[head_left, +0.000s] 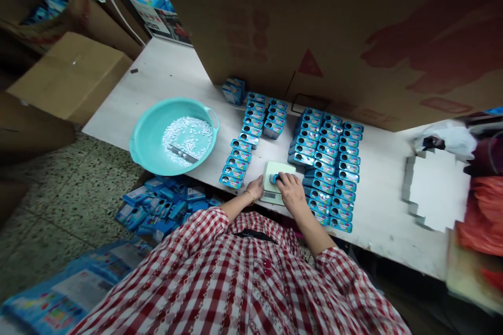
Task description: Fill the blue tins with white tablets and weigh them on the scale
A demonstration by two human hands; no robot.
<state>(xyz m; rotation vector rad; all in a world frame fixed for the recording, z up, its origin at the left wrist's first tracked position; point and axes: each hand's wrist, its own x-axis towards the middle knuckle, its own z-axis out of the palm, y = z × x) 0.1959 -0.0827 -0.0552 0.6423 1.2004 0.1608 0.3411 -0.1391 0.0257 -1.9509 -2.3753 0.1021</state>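
Note:
A small pale green scale (275, 170) sits at the near edge of the white table (377, 209). My right hand (291, 188) is closed on a small blue box (274, 178) resting on the scale. My left hand (256, 188), with a bracelet at the wrist, rests curled against the scale's left side; whether it holds anything is hidden. Rows of little blue boxes (332, 162) lie right of the scale, and another column (243, 149) runs to its left.
A teal basin (149, 141) with small white pieces stands at the table's left. A big cardboard box (334, 26) backs the table. White foam trays (436, 188) lie at right. Blue packs (157, 209) are heaped on the floor below.

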